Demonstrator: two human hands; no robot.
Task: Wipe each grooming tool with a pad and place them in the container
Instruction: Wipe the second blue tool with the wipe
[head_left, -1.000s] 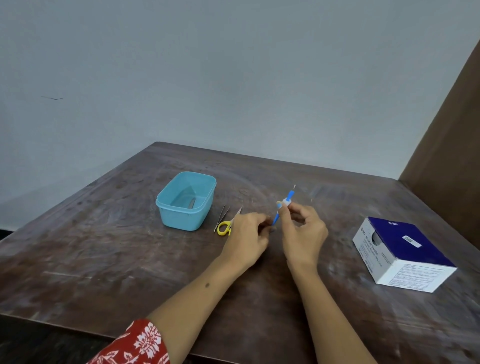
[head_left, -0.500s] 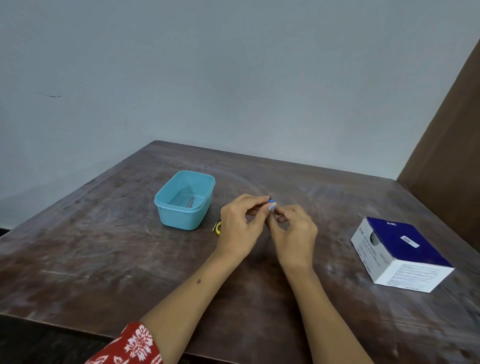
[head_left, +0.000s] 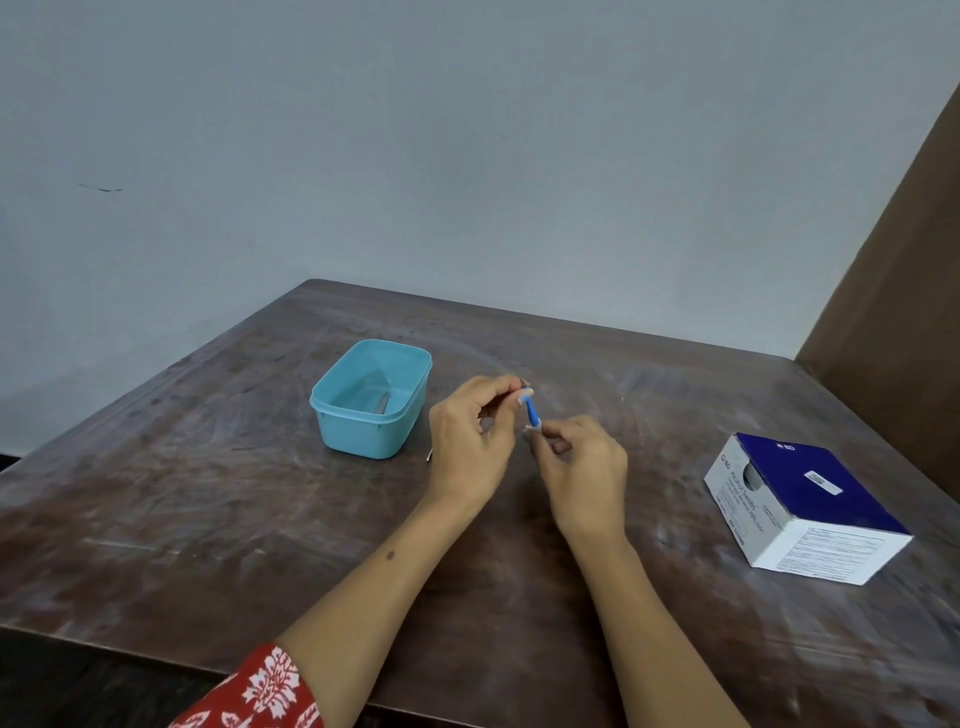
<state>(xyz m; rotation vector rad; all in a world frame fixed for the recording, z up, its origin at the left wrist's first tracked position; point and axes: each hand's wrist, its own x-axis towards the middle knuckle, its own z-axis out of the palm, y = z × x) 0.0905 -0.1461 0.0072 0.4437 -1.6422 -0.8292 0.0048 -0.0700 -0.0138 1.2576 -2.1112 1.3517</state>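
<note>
At frame centre, the left hand pinches a blue grooming tool's upper end while the right hand pinches a white pad around its lower end, right of the teal container.

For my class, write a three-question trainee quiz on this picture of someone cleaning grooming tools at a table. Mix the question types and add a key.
1. True or false: the blue tool lies flat on the table.
2. Which holds the tool's upper end? A) left hand B) right hand C) neither
3. Fill in: the swab box sits on the person's ____ side, the turquoise container on the other.

Key: 1 false, both hands hold it above the table; 2 A; 3 right.
</note>
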